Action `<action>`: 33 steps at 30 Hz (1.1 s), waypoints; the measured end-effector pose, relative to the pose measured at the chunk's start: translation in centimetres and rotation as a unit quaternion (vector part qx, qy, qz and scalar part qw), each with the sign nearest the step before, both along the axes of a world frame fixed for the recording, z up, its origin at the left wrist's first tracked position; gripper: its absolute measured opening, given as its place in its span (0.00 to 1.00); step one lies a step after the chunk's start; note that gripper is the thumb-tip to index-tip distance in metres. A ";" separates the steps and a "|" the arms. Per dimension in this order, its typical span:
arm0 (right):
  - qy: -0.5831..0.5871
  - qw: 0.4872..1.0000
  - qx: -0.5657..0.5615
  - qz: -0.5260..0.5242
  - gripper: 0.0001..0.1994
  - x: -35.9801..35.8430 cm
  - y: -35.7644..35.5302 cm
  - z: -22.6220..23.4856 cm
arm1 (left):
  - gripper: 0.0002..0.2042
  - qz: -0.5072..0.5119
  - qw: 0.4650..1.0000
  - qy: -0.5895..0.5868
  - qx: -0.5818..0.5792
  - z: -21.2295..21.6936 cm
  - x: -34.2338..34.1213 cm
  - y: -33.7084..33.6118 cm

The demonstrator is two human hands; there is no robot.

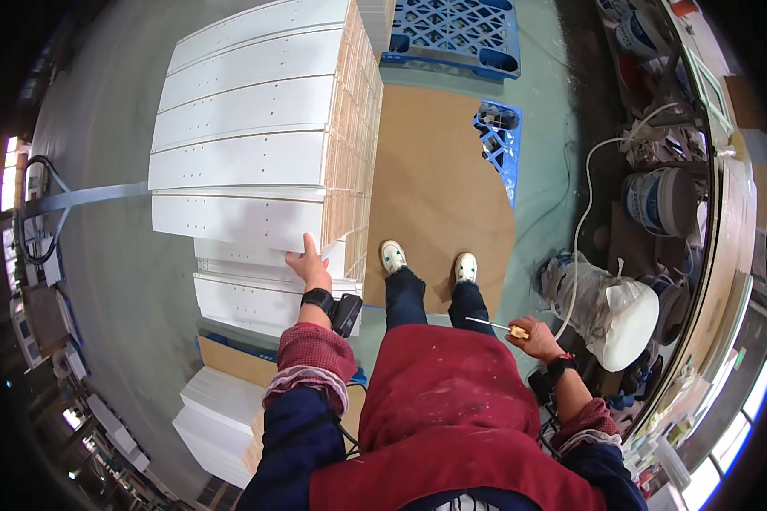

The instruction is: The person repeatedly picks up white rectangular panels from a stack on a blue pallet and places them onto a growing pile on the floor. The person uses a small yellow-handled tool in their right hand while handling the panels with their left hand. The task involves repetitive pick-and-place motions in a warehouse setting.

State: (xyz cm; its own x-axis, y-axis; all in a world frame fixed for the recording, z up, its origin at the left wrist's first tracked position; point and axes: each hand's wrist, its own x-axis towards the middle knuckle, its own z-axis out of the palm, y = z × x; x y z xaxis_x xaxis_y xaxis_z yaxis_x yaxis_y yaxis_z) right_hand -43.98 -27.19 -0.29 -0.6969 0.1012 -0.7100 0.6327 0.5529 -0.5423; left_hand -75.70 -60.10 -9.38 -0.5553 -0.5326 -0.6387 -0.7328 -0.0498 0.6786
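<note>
Stacks of white boards (239, 102) with rows of small holes and raw brown edges rise at the left. My left hand (311, 266) is at the near edge of the closest tall stack, thumb and forefinger spread, the forefinger against the white board. Its other fingers are partly hidden, and I cannot tell whether they grip the edge. Off to the right, my right hand (535, 339) is closed around a screwdriver (518, 331) with a yellowish handle; its thin metal shaft points left, in front of my legs.
Underfoot lies a brown sheet (435, 187) over a blue plastic pallet (504, 140). Another blue pallet (452, 34) is at the far end. Along the right stand a white bucket (660, 202), a plastic-wrapped bundle (609, 311) and a pale hose (585, 200). Lower white boards (222, 417) are near left.
</note>
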 end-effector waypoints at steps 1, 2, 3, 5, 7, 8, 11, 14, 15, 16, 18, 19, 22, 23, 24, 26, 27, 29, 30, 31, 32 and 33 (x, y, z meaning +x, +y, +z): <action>-0.010 1.000 -0.001 -0.004 0.13 0.1 0.0 0.0 | 0.31 0.010 0.999 0.015 0.048 0.0 0.3 -0.3; -0.019 1.000 -0.003 -0.007 0.12 0.2 -0.1 -0.1 | 0.27 0.020 0.995 0.029 0.097 0.1 0.5 -0.5; -0.018 1.000 -0.003 -0.008 0.12 0.4 -0.3 -0.3 | 0.24 0.029 0.988 0.045 0.148 0.2 0.4 -0.5; -0.017 1.000 -0.002 -0.002 0.12 1.0 -0.4 -0.6 | 0.19 0.006 0.975 0.074 0.209 -1.9 0.4 -3.5; -0.011 1.000 -0.006 -0.001 0.12 1.2 -0.4 -0.5 | 0.11 0.007 0.953 0.111 0.281 -3.3 0.4 -6.2; -0.008 1.000 -0.008 0.002 0.12 1.3 -0.4 -0.3 | 0.11 0.018 0.937 0.129 0.324 -3.7 0.1 -7.5; -0.012 1.000 -0.010 -0.013 0.12 1.1 -0.1 0.2 | 0.13 0.027 0.918 0.147 0.367 -3.8 -3.3 -11.7; -0.009 1.000 0.000 -0.013 0.11 0.2 0.7 1.1 | 0.18 0.022 0.954 0.116 0.277 -1.7 -5.9 -10.4; 0.003 1.000 0.003 0.005 0.12 -0.4 0.8 1.1 | 0.18 0.007 0.959 0.119 0.256 -1.0 -6.5 -11.0; 0.015 1.000 0.006 0.025 0.12 -1.2 0.7 1.3 | 0.19 -0.006 0.964 0.123 0.235 -0.5 -6.4 -11.8; 0.001 1.000 0.004 -0.008 0.13 -1.9 0.9 2.1 | 0.18 -0.008 0.963 0.153 0.220 0.1 -4.9 -13.4; 0.020 1.000 -0.001 -0.008 0.13 -2.2 1.0 2.1 | 0.19 -0.015 0.963 0.157 0.217 1.8 -4.2 -13.0; 0.039 0.997 -0.058 -0.023 0.13 -4.8 0.7 3.3 | 0.22 -0.049 0.957 0.134 0.251 6.9 -1.2 -13.7; 0.036 0.995 -0.083 -0.030 0.13 -6.0 0.4 4.0 | 0.22 -0.057 0.959 0.137 0.241 8.3 0.1 -13.9; 0.069 0.993 -0.090 0.002 0.13 -7.3 0.0 4.9 | 0.22 -0.066 0.960 0.142 0.231 9.9 1.6 -14.0; 0.128 0.985 -0.098 0.060 0.13 -10.3 -0.8 7.5 | 0.24 -0.094 0.970 0.132 0.183 14.4 4.7 -12.7; 0.139 0.982 -0.093 0.087 0.12 -11.5 -1.1 9.1 | 0.23 -0.105 0.972 0.124 0.172 16.7 6.7 -12.1; 0.207 0.950 -0.115 0.202 0.11 -13.0 -1.7 11.6 | 0.23 -0.132 0.972 0.099 0.166 20.1 10.9 -11.8; 0.238 0.927 -0.129 0.259 0.11 -13.5 -2.2 13.0 | 0.22 -0.148 0.971 0.079 0.168 21.7 13.0 -11.8; 0.213 0.917 -0.124 0.313 0.10 -14.2 -2.8 14.8 | 0.22 -0.158 0.969 0.062 0.181 23.0 14.3 -10.7; 0.208 0.913 -0.097 0.337 0.10 -14.7 -2.9 14.7 | 0.21 -0.168 0.965 0.043 0.195 24.5 15.3 -9.5; 0.210 0.904 -0.070 0.366 0.09 -15.3 -3.0 14.5 | 0.20 -0.175 0.963 0.032 0.203 26.1 16.8 -8.6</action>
